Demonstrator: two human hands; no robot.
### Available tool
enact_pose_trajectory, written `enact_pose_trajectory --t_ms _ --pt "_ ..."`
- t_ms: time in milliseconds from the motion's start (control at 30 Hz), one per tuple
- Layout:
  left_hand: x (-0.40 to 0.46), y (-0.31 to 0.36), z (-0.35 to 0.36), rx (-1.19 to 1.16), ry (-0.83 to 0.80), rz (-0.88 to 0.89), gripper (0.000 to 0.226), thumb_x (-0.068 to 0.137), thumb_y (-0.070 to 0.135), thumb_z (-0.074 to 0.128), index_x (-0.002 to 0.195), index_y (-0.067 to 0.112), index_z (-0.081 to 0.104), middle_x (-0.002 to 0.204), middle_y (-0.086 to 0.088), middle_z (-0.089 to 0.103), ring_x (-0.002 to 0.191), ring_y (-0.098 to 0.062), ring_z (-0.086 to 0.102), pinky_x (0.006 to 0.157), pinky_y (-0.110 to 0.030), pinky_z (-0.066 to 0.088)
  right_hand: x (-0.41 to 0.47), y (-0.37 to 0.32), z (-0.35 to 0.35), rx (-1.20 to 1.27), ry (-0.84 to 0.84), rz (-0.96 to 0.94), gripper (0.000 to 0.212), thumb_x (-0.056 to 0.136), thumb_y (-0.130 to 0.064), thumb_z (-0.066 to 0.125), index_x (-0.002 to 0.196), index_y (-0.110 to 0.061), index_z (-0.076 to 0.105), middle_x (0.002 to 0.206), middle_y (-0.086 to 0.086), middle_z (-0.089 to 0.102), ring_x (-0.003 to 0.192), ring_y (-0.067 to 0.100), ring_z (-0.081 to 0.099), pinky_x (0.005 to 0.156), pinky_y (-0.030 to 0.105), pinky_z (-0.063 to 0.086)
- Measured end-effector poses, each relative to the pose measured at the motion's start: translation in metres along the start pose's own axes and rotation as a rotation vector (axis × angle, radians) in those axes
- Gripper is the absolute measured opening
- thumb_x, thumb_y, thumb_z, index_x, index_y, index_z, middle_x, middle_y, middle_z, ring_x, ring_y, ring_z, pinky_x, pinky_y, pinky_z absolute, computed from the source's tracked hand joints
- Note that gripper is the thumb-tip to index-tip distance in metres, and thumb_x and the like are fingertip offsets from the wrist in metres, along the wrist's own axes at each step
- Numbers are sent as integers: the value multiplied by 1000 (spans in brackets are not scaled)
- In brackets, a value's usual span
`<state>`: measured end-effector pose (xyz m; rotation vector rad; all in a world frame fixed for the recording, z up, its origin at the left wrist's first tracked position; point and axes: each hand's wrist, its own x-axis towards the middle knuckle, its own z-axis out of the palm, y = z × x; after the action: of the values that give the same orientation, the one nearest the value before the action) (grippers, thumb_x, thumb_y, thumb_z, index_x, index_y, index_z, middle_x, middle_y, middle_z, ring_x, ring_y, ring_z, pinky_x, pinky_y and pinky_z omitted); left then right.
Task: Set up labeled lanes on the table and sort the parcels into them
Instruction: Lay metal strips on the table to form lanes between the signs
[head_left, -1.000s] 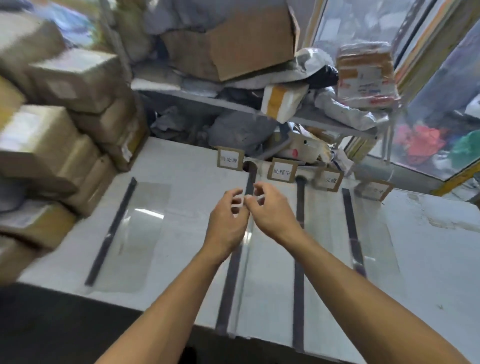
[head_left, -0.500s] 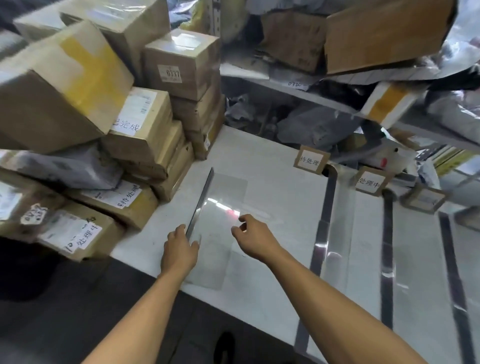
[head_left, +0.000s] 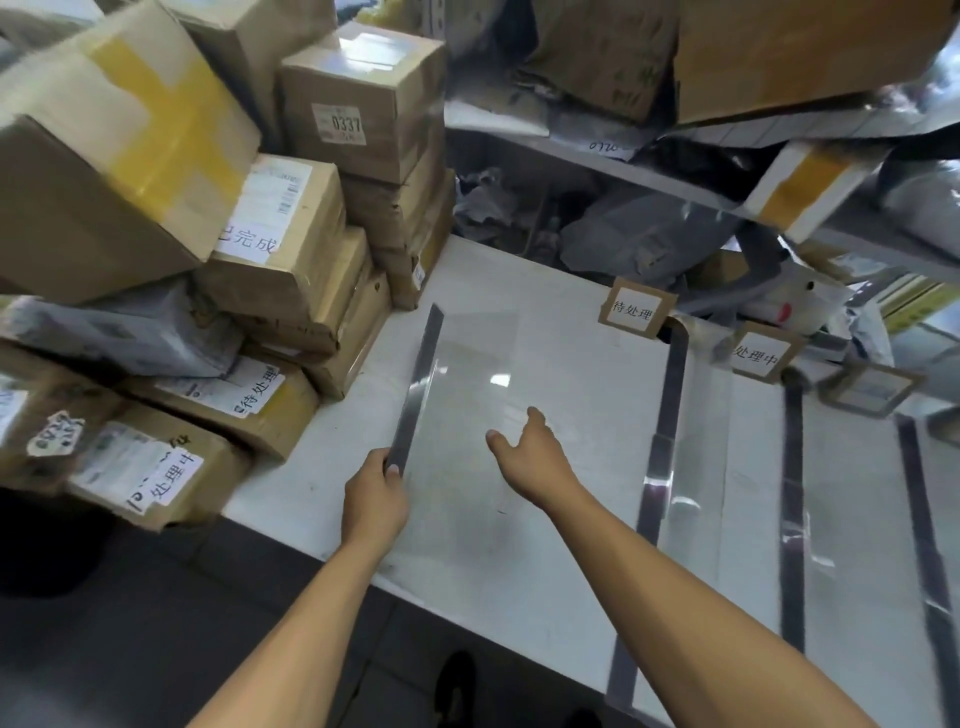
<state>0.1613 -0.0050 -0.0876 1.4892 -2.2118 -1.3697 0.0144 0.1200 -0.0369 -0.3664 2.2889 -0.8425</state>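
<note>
A clear plastic sheet (head_left: 467, 395) with a dark strip (head_left: 418, 384) along its left edge lies on the white table (head_left: 561, 571). My left hand (head_left: 375, 500) grips the near end of that strip. Over the sheet's right part my right hand (head_left: 532, 457) hovers with relaxed fingers, holding nothing. Three more dark strips (head_left: 660, 457) run across the table to the right. Card labels (head_left: 635, 309) stand at their far ends. Labelled cardboard parcels (head_left: 280, 234) are stacked at the left.
Shelving (head_left: 675, 192) behind the table holds grey bags and boxes. The parcel stack (head_left: 171, 467) overhangs the table's left side. The table's near edge runs diagonally, with dark floor (head_left: 130, 623) below it.
The view swung left from the middle strips to the leftmost one. My hands left the middle strip; the left now grips the left strip's near end and the right reaches over its sheet.
</note>
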Motion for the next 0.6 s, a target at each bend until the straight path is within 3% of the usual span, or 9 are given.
enact_pose_trajectory --t_ms 67,133,233,300,367,433,467,600 --pt "-2 12 4 -35 10 44 30 103 14 43 130 7 55 122 -10 62 100 -17 52 85 -27 39 -2 -4 -10 92 17 8 69 98 -42 53 154 -14 23 135 11 59 104 17 62 81 27 46" --pt "-4 22 9 -53 19 75 27 103 15 44 127 9 57 118 -7 63 96 -14 51 84 -27 41 -5 -8 -19 203 43 -15 50 99 -31 54 145 -15 39 104 4 69 79 6 67 65 25 51" --pt "-11 32 17 -44 3 97 29 103 16 46 129 10 58 120 -7 64 103 -19 57 86 -28 44 -11 -12 -31 239 94 -37 32 98 -15 50 130 -13 52 92 -1 68 77 9 71 73 36 58" --pt "-16 37 26 -51 -29 82 31 103 15 46 132 13 57 123 -8 64 108 -23 59 88 -28 46 -17 -13 -38 202 111 -28 30 97 -13 48 127 -12 54 94 2 67 78 12 72 77 39 60" --pt "-24 41 39 -60 -95 43 34 103 16 47 136 20 52 124 -7 64 102 -20 58 80 -26 49 -22 -10 -43 130 140 -14 28 97 -14 48 124 -9 53 101 8 65 84 21 70 79 42 60" --pt "-33 45 54 -61 -201 11 36 102 20 48 138 24 48 126 -6 62 99 -20 57 65 -19 47 -25 -5 -48 13 187 4 23 98 -16 48 118 -7 53 103 9 62 86 24 66 71 37 57" --pt "-38 48 62 -53 -250 7 37 102 21 48 139 24 47 129 -6 61 103 -22 58 65 -19 46 -26 -2 -50 -34 208 17 21 98 -16 48 116 -6 53 102 8 61 85 23 63 64 31 52" --pt "-58 56 84 8 -349 73 41 102 27 46 142 20 48 143 -2 53 127 -22 52 95 -24 40 -31 13 -56 -129 226 62 19 98 -9 47 116 -4 50 98 7 56 82 22 57 56 24 42"
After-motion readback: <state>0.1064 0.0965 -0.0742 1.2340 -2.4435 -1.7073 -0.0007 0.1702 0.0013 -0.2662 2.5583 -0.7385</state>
